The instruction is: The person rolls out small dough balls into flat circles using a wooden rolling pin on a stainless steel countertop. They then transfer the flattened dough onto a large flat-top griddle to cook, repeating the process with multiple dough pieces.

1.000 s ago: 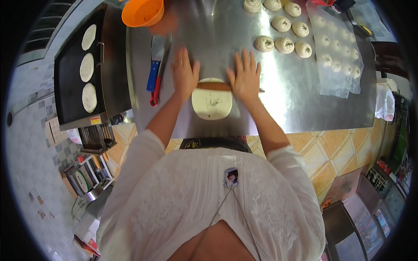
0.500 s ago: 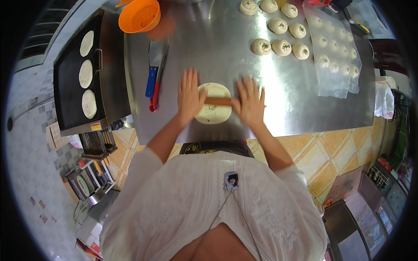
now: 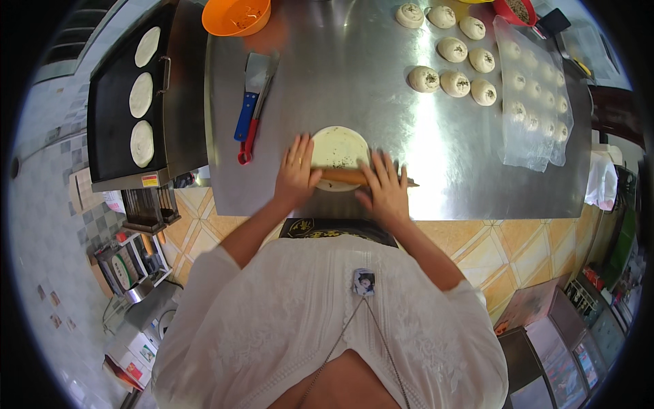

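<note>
My left hand (image 3: 295,174) rests on the left end of a wooden rolling pin (image 3: 340,176), its fingers stretched out. Toward the pin's right end, my right hand (image 3: 385,187) also lies open, fingers spread over it. The pin crosses the lower part of a round, flattened disc of pale dough (image 3: 338,145) speckled with dark bits, on the steel table (image 3: 340,82). Left of my left hand lie a blue-handled scraper (image 3: 245,116) and a red-handled tool (image 3: 248,143), probably tongs.
A griddle (image 3: 112,136) with three dough rounds (image 3: 139,95) stands left. An orange bowl (image 3: 235,17) is at the back. Several dough buns (image 3: 453,49) sit back right, beside more under plastic sheeting (image 3: 531,153). A red bowl (image 3: 514,12) is behind them.
Both hands and the rolling pin have moved down the dough toward me, so more of the disc shows above the pin. The hands remain flat on it.
</note>
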A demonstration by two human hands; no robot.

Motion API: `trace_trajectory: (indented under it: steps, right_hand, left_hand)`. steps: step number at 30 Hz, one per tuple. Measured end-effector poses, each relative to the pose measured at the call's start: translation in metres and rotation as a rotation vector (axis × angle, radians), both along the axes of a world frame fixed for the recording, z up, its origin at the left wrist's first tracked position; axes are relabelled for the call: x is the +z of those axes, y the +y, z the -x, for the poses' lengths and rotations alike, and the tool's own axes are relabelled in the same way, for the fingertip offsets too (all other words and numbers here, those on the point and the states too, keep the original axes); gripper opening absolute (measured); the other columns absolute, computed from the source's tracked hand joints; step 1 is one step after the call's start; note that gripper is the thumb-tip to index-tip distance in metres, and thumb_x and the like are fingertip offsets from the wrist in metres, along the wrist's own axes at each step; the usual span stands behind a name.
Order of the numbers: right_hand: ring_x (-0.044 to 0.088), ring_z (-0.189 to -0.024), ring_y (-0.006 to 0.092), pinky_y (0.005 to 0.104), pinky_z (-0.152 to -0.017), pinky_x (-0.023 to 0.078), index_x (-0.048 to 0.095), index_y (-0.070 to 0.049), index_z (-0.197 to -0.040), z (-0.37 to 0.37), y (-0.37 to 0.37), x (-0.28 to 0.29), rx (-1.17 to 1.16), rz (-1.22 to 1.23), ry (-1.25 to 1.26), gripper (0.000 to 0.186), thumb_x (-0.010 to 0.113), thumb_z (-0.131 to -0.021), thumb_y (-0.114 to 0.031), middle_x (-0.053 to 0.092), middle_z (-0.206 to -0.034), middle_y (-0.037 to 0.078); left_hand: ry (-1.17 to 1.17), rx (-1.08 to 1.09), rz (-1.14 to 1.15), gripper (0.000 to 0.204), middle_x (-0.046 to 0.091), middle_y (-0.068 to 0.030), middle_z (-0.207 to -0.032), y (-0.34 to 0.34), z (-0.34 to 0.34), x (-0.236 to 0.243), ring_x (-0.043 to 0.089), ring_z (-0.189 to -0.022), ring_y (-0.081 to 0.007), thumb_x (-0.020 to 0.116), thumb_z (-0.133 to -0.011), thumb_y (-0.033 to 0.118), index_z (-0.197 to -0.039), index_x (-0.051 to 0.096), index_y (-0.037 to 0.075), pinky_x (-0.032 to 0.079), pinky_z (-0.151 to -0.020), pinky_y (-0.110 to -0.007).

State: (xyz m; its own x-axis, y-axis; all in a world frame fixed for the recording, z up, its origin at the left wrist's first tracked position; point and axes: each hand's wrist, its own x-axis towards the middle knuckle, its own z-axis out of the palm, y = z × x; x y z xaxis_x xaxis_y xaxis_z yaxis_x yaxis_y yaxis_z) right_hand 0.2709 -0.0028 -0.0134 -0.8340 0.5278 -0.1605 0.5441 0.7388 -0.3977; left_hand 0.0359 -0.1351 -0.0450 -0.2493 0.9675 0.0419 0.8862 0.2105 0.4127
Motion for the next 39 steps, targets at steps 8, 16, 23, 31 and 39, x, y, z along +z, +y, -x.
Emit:
trace_trajectory:
  steps: [8, 16, 23, 31, 39]
  right_hand:
    - [0.024, -0.151, 0.0374, 0.0658, -0.116, 0.021, 0.042, -0.009, -0.151, 0.090, 0.088, -0.009, -0.205, -0.276, 0.224, 0.071, 0.057, -0.095, -0.050, 0.029, -0.163, 0.016]
    - [0.053, -0.125, 0.0299, 0.0476, -0.103, 0.042, 0.057, -0.008, -0.135, 0.000, 0.002, -0.016, 0.036, -0.117, 0.279, 0.049, 0.060, -0.086, -0.010, 0.056, -0.134, 0.011]
    - [0.061, -0.096, 0.0293, 0.0404, -0.079, 0.049, 0.064, -0.009, -0.124, -0.009, 0.067, -0.010, -0.167, -0.156, 0.306, 0.047, 0.070, -0.077, -0.003, 0.063, -0.105, 0.009]
    - [0.060, -0.101, 0.0281, 0.0408, -0.081, 0.048, 0.061, -0.009, -0.130, 0.003, 0.146, -0.024, -0.160, -0.205, 0.302, 0.053, 0.074, -0.078, -0.009, 0.061, -0.109, 0.008]
    - [0.061, -0.111, 0.0292, 0.0402, -0.087, 0.052, 0.068, -0.008, -0.120, 0.064, 0.071, -0.026, 0.228, 0.074, 0.385, 0.042, 0.077, -0.079, -0.014, 0.065, -0.119, 0.012]
  left_hand:
    - [0.171, 0.267, -0.037, 0.066, 0.033, -0.0186, -0.160, 0.091, 0.060, -0.010, 0.028, -0.149, -0.0376, 0.055, -0.099, 0.033, -0.153, 0.034, -0.001, 0.026, -0.117, -0.059]
    - [0.034, 0.151, 0.163, 0.072, 0.026, -0.0174, -0.164, -0.017, 0.011, 0.026, 0.022, -0.152, -0.0368, 0.057, -0.096, 0.027, -0.157, 0.027, 0.002, 0.019, -0.118, -0.064]
    - [0.022, 0.280, -0.212, 0.069, 0.041, -0.0192, -0.152, 0.025, 0.013, 0.021, 0.036, -0.143, -0.0381, 0.066, -0.090, 0.022, -0.150, 0.037, 0.003, 0.031, -0.112, -0.056]
    - [-0.140, 0.322, 0.487, 0.021, 0.069, -0.0106, -0.103, 0.105, 0.009, 0.052, 0.065, -0.099, -0.0322, 0.076, -0.082, 0.017, -0.099, 0.069, 0.006, 0.053, -0.082, -0.040]
    - [-0.171, 0.127, 0.011, 0.026, 0.066, -0.0126, -0.105, 0.029, -0.007, 0.018, 0.062, -0.103, -0.0345, 0.070, -0.083, 0.019, -0.106, 0.065, 0.012, 0.050, -0.086, -0.044]
